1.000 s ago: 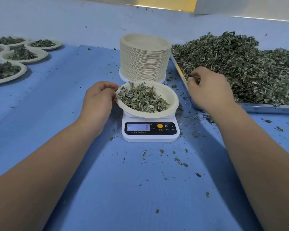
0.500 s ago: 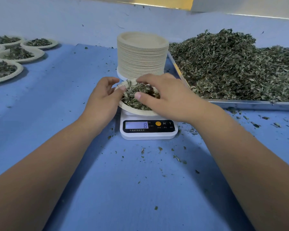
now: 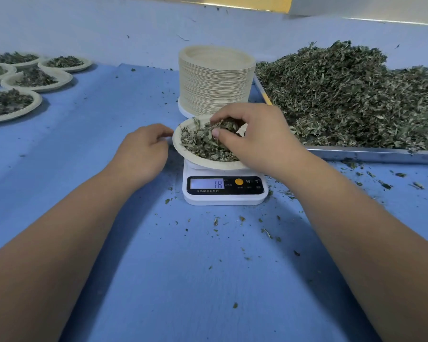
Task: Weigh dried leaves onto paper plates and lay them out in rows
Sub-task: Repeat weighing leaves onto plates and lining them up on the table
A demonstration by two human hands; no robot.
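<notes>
A paper plate (image 3: 181,149) heaped with dried leaves (image 3: 198,144) sits on a small white digital scale (image 3: 224,191) whose display reads 18. My right hand (image 3: 255,139) hovers over the plate with fingers curled round a pinch of leaves. My left hand (image 3: 143,149) is at the plate's left rim, fingers curled, fingertips touching the edge. A tall stack of unused paper plates (image 3: 215,80) stands just behind the scale. A metal tray (image 3: 371,154) at the right holds a big heap of dried leaves (image 3: 351,95).
Several filled plates (image 3: 37,79) lie in rows at the far left on the blue table cover (image 3: 158,280). Leaf crumbs are scattered in front of and to the right of the scale. A pale wall runs along the back.
My right hand came from the tray heap to the plate with leaves. The scale reading rose from 8 to 18. My left hand stayed at the plate's left rim.
</notes>
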